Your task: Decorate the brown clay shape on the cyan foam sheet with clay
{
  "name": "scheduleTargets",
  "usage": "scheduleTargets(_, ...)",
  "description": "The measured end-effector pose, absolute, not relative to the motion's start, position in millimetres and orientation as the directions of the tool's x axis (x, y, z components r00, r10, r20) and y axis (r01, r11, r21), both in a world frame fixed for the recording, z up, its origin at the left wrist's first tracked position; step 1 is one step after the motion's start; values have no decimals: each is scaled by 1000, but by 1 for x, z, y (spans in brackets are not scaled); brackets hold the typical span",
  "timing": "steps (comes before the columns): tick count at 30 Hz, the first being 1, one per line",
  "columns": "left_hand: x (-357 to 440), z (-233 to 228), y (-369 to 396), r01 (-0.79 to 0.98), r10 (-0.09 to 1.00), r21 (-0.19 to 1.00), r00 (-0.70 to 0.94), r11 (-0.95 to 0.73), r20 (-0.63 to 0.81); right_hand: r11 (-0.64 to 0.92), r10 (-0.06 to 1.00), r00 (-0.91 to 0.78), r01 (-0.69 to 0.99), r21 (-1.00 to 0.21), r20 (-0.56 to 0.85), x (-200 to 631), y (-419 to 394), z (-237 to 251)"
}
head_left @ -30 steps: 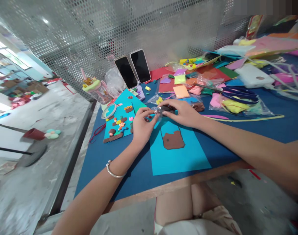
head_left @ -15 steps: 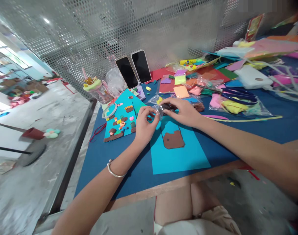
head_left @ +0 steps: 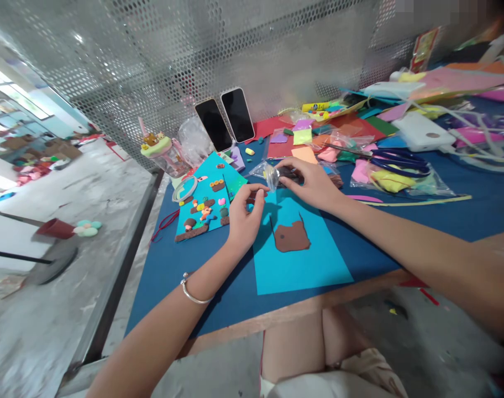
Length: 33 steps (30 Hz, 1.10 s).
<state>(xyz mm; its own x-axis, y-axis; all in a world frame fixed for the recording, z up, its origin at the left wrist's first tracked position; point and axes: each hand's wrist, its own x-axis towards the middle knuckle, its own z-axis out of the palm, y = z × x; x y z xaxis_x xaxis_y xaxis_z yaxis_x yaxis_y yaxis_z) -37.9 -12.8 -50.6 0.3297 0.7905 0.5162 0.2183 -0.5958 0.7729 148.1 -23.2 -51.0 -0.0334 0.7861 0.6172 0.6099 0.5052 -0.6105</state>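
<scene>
My right hand (head_left: 316,185) holds a small clear plastic bag (head_left: 277,176) with dark brown clay in it, just above the far edge of a cyan sheet (head_left: 305,268). My left hand (head_left: 241,218) has come away from the bag, thumb and fingers pinched on what looks like a small brown bit of clay. A flat brown clay shape (head_left: 292,238) with two thin strands lies on the cyan sheet, below both hands. To the left lies a second cyan sheet (head_left: 196,218) covered with several small coloured clay figures.
Two phones (head_left: 225,119) lean on the perforated metal wall. A cup with a bear lid (head_left: 163,152), a tape ring (head_left: 184,188), blue scissors (head_left: 399,159), a white box (head_left: 421,130) and bags of coloured clay crowd the back and right. The table's wooden front edge (head_left: 318,304) is close to my knee.
My left hand has let go of the bag and pulled back a little toward me with its fingers pinched. My right hand has lifted the bag slightly away, toward the back.
</scene>
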Motion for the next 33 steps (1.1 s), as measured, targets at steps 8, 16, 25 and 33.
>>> scheduleTargets(8,-37,-49,-14,250,746,712,357,-656,562,512,784,-45,611,-604,619,149,-23,-52)
scheduleTargets(16,-38,-49,-14,238,740,711,359,-662,569,512,782,-53,623,-591,621,150,-22,-53)
scheduleTargets(25,-37,-46,-19,270,701,654,392,-707,595,514,780,-59,627,-585,623,149,-22,-53)
scheduleTargets(33,-38,-48,-17,274,712,666,406,-693,574,502,790,-58,633,-589,611,149,-22,-51)
